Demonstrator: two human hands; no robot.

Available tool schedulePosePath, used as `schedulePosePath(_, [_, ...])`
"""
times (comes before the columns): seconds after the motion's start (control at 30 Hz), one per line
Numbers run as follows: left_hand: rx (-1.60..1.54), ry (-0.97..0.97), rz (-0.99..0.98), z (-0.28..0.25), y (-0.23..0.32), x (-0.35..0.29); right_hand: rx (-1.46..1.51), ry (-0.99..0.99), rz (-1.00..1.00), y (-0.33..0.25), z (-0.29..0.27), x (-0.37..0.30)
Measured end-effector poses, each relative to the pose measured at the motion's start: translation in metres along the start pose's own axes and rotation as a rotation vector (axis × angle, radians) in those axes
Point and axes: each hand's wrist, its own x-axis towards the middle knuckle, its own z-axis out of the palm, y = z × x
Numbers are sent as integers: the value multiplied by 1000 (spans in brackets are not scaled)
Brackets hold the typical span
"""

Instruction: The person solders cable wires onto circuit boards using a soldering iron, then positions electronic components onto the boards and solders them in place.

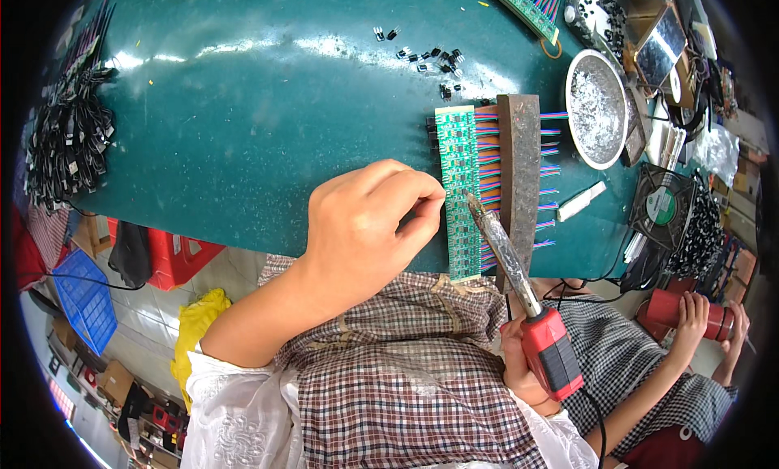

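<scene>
Brown-and-white checked cloth of your apron (398,396) fills the bottom of the head view, with both your hands beyond it. Your left hand (365,217) is drawn into a narrow pinch, fingertips at the left edge of a long green circuit-board strip (457,191); whether anything sits in that pinch cannot be told. Your right hand (519,363), partly hidden, holds the red-and-black handle of a soldering iron with a metal shaft (530,301), its tip over or on the strip near mid-length.

For clean joints, you would likely do best to rest the tip briefly on one pad, brace the left fingertips so the strip cannot slide, and hold them clear of the hot shaft.

The strip lies on the dark green tabletop (243,161), right of your left hand and just left of a dark, heavy-looking bar (518,169) that lies across the thin multicoloured wires (490,165). Its long axis runs away from you, nearly parallel to the bar, the far end leaning slightly left; its wired edge faces right, and black parts jut from its far left edge
</scene>
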Motion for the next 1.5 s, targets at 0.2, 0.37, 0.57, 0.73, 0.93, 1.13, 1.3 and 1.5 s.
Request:
schedulePosePath(0.2, [-13, -62, -56, -13, 7, 8, -39, -39, -21, 13, -1, -10])
schedulePosePath(0.37, [301, 101, 55, -35, -8, 43, -76, -57, -45, 22, -3, -17])
schedulePosePath(0.57, [620, 220, 294, -24, -37, 90, 42, -67, 5, 37, 2, -29])
schedulePosePath(0.73, [570, 246, 282, -23, -36, 86, 33, 6, -34, 43, 5, -34])
schedulePosePath(0.93, [358, 188, 115, -34, -12, 55, 15, -45, 4, 35, -1, -25])
schedulePosePath(1.13, [-4, -8, 33, -25, 10, 7, -61, 74, -179, 16, -6, -2])
schedulePosePath(1.3, [-52, 9, 28, -2, 6, -8, -18, 87, -199, 11, -2, 2])
schedulePosePath(1.5, [-31, 34, 30, 4, 3, -10, 52, 19, -66, 10, -1, -4])
